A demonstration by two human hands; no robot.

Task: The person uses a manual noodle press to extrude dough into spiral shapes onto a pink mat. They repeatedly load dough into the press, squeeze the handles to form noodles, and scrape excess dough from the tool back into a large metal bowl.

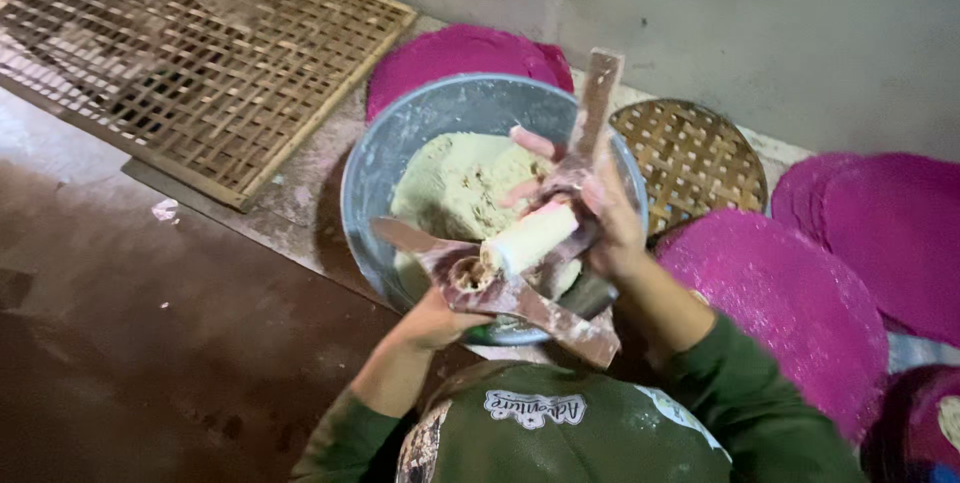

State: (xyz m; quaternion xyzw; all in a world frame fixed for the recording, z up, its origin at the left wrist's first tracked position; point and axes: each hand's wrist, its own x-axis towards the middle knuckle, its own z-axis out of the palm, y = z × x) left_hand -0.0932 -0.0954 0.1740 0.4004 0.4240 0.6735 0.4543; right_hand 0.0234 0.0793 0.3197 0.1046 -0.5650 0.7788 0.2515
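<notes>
— Dough roll (530, 236), pale and cylindrical: where?
— Lying in a crossed wooden press (520, 293), over the grey bowl (380, 158) of the same pale dough (455, 183).
— Handling?
— Looks soft and sticky, likely to sag or tear; best cradled from beneath, not pinched at the ends.
— Hands?
— Left hand (432, 321) closed around the near end of the press. Right hand (600, 213) on the roll and the upright slat, fingers (532, 143) spread loosely.
— Surface and room?
— Dark floor (150, 343), wet-looking. Woven bamboo rack (180, 53) far left, round woven tray (690, 158) right, magenta discs (780, 293) stacked right and behind the bowl, grey wall (750, 23) beyond.
</notes>
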